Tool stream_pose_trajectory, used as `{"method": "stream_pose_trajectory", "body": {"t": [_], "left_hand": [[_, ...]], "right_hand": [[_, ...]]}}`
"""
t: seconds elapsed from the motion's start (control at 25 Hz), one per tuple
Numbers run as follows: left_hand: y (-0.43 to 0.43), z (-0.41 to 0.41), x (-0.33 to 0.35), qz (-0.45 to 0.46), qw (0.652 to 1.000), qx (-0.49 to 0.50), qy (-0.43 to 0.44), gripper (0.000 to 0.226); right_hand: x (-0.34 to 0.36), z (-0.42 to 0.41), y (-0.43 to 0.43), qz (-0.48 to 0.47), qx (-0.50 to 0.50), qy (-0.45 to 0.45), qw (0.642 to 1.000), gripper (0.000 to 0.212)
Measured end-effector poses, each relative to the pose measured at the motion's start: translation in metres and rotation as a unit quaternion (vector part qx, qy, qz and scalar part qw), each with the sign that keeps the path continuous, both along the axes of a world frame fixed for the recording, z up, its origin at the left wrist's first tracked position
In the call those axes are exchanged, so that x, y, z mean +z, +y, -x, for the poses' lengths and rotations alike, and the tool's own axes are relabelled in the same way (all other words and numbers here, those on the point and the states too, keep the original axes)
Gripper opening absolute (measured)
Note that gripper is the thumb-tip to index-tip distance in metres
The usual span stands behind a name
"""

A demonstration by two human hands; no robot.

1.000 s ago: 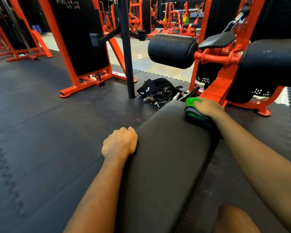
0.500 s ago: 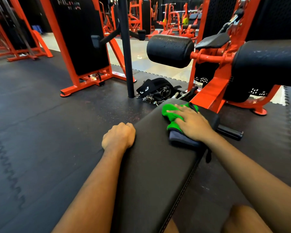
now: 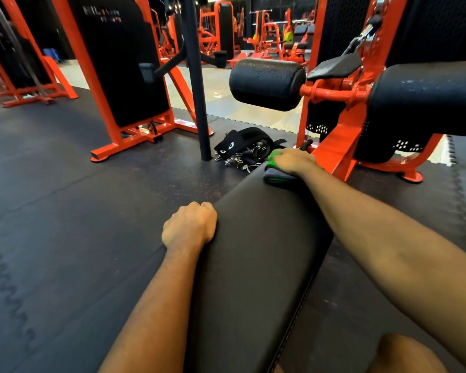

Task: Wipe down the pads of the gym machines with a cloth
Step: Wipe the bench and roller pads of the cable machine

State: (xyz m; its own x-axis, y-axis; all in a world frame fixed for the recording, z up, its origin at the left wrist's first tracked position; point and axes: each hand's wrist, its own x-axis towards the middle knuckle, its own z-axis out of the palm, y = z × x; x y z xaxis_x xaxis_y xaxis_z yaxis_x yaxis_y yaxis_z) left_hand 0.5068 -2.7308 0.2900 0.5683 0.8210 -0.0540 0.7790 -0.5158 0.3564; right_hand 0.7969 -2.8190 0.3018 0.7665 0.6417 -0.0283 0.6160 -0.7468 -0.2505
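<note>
The right hand's fingers [image 3: 274, 157] bend down over the bunched front of the cloth [image 3: 277, 178], with green showing between them. The back of the hand hides their tips, so they seem clamped on it rather than lying flat. The right hand [image 3: 291, 161] bears down at the far end of the bench pad [image 3: 253, 251], probably so the wipe reaches the pad's last strip.

The left hand [image 3: 190, 227] is a tight fist with the fingers drawn together and nothing in it. It rests against the pad's left edge, likely to brace the body during the long reach.

The cloth is folded thick, grey with a green edge and a green upper side. The pad is smooth black vinyl with a stitched seam down its right side.

Beyond the pad, black straps [image 3: 242, 149] lie on the floor mat [image 3: 65, 211]. A foam roller [image 3: 267, 83] juts from the orange frame [image 3: 334, 146].
</note>
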Motion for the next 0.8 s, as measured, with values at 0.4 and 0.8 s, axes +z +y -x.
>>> {"method": "stream_pose_trajectory", "body": {"t": [0.4,0.8], "left_hand": [[0.000,0.003,0.003,0.022,1.000,0.005,0.007,0.049],[-0.001,0.001,0.005,0.019,1.000,-0.012,0.015,0.046]], "right_hand": [[-0.056,0.085,-0.117,-0.155,-0.044,-0.096,0.982,0.063],[-0.058,0.105,-0.114,-0.223,-0.182,-0.036,0.957,0.043]]}}
